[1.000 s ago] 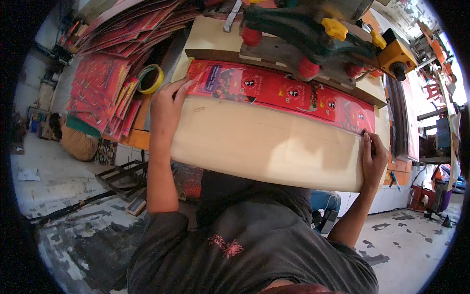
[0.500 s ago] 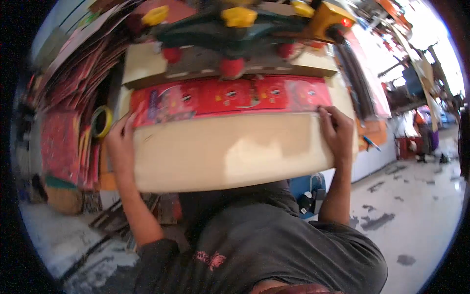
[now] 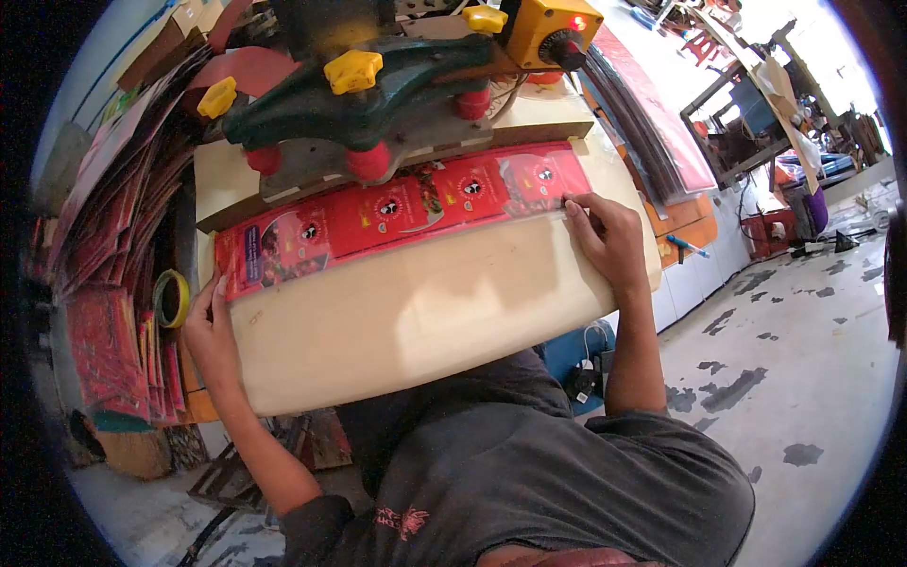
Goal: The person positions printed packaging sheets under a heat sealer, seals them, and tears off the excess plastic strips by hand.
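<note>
A long red printed plastic packaging strip [image 3: 354, 220] lies across the cream padded work surface [image 3: 378, 331], its far side close to the machine's edge. My left hand [image 3: 212, 331] pinches the strip's left end near the near corner. At the other end, my right hand [image 3: 612, 236] is closed, thumb and fingers together, on its near right corner. Over the strip's far side stands a dark green press machine [image 3: 378, 118] with yellow knobs and red feet; its lower plate does not visibly touch the strip.
A yellow control box [image 3: 548, 36] with a dial and lit red lamp sits by the machine. Stacks of red printed sheets [image 3: 113, 331] and a tape roll [image 3: 171, 299] are at the left. A blue pen [image 3: 687, 247] and more stacked sheets [image 3: 661, 118] lie to the right.
My view has turned and shifted, so machine and strip now appear slanted and further left. Both hands stay at the strip's ends, with little visible change in their grip.
</note>
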A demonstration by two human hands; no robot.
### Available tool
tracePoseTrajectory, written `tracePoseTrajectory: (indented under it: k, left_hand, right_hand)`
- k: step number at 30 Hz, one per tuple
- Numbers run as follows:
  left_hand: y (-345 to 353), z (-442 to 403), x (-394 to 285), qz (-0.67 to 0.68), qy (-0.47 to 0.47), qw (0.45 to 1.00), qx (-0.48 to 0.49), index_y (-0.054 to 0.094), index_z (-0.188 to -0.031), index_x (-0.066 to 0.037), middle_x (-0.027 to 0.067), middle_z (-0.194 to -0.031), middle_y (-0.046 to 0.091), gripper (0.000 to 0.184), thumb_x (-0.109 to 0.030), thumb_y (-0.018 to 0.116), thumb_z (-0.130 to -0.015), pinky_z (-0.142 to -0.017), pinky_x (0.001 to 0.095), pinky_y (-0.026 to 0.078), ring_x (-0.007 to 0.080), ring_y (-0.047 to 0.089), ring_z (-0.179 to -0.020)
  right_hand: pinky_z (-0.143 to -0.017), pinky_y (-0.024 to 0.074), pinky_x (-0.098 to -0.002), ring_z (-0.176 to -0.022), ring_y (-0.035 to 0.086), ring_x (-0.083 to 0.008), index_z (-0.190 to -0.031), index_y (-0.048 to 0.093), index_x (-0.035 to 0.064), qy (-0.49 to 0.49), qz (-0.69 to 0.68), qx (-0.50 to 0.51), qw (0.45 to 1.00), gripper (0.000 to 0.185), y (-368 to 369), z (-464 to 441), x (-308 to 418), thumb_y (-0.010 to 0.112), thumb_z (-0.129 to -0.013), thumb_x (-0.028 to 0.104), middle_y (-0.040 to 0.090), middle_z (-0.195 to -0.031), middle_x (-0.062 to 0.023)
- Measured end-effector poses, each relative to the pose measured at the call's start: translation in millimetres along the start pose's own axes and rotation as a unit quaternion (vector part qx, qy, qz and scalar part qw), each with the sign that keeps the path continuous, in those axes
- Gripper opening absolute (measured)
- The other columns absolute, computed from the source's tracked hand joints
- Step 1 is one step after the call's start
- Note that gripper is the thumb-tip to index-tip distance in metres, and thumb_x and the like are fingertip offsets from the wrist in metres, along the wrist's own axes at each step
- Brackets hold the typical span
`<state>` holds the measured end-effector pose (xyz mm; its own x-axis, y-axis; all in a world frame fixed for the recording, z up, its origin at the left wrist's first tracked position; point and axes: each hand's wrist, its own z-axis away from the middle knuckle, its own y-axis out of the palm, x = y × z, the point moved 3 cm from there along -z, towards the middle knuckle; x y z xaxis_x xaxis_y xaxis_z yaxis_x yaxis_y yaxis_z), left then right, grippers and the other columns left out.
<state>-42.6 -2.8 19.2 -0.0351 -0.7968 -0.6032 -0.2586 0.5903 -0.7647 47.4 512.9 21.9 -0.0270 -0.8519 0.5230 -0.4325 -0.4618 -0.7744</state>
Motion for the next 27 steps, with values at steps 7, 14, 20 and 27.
tracePoseTrajectory:
  k: [7,14,20,27]
  left_hand:
    - [0.9,1.7,-1.7,0.005,-0.004,1.0,-0.005,0.067,-0.127,0.006,0.0211,-0.124,0.071,0.038,-0.024,0.057,-0.105,-0.102,0.0362,0.047,0.0285,0.067,-0.117]
    - [-0.4,0.9,-1.9,-0.001,-0.007,1.0,-0.011,0.068,-0.125,0.005,0.0219,-0.123,0.071,0.039,-0.026,0.058,-0.105,-0.102,0.0362,0.047,0.0281,0.068,-0.116]
    - [-0.3,1.1,0.8,0.008,-0.009,1.0,-0.01,0.068,-0.125,0.005,0.0227,-0.122,0.071,0.038,-0.025,0.058,-0.104,-0.102,0.0363,0.047,0.0296,0.068,-0.115]
    - [-0.5,1.4,-0.1,0.015,-0.001,1.0,-0.011,0.068,-0.125,0.005,0.0225,-0.123,0.071,0.037,-0.024,0.058,-0.104,-0.102,0.036,0.047,0.0296,0.068,-0.115]
  right_hand:
    - [-0.06,0.0511,-0.0372,-0.061,0.066,-0.025,-0.099,0.076,0.005,0.01,0.0,0.003,1.0,0.017,-0.9,0.1,4.0,0.071,-0.094,0.02,0.07,-0.075,-0.016]
    - [-0.059,0.0502,-0.0363,-0.06,0.065,-0.0235,-0.097,0.076,0.0039,-0.002,-0.005,-0.005,1.0,0.015,0.7,-0.2,3.8,0.072,-0.093,0.018,0.07,-0.075,-0.0163]
    - [-0.059,0.0497,-0.0357,-0.059,0.064,-0.0229,-0.1,0.076,0.0025,0.018,-0.004,-0.001,1.0,0.019,-1.8,-0.1,11.9,0.071,-0.094,0.019,0.069,-0.073,-0.0162]
    - [-0.059,0.0487,-0.0359,-0.058,0.062,-0.0227,-0.101,0.077,0.0031,0.006,0.008,0.002,1.0,0.018,-0.3,-0.6,6.3,0.071,-0.094,0.019,0.07,-0.074,-0.0157]
